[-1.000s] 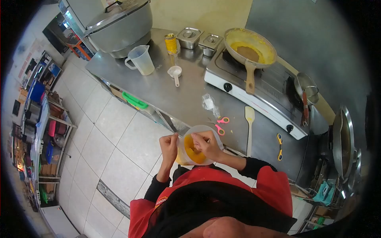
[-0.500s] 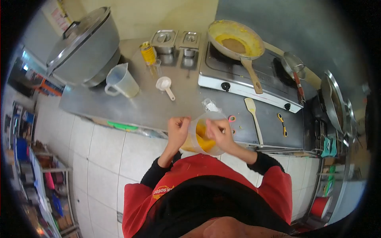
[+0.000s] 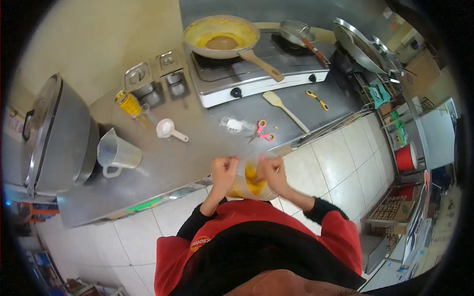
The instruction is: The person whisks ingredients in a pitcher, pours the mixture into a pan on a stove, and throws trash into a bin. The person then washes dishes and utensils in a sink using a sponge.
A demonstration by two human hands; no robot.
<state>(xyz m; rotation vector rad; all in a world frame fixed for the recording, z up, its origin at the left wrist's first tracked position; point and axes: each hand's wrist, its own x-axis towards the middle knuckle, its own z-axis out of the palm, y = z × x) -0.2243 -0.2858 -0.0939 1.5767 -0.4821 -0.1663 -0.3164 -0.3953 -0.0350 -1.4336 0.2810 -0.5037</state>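
A translucent plastic container (image 3: 239, 183) is held close against the red apron at the counter's front edge. Inside it is a thick yellow mixture (image 3: 255, 186). My left hand (image 3: 224, 173) is closed at the container's left rim. Over the container's mouth, my right hand (image 3: 274, 173) is curled into a fist; whatever it grips is hidden by the fingers and blur. On the counter just beyond lie pink-handled scissors (image 3: 262, 131) and a crumpled clear plastic bag with white contents (image 3: 234, 124).
A pan with yellow residue (image 3: 222, 34) sits on the two-burner stove (image 3: 217, 89). In front are a cream spatula (image 3: 288, 113) and yellow-black scissors (image 3: 317, 100). Leftward stand a measuring scoop (image 3: 170, 130), plastic jug (image 3: 120, 152), yellow can (image 3: 128, 103) and large pot (image 3: 69, 138).
The view has turned right, so the stove and counter items appear further left. The pink scissors, partly hidden before, now show fully. Both hands stay at the container, the right one shifted slightly.
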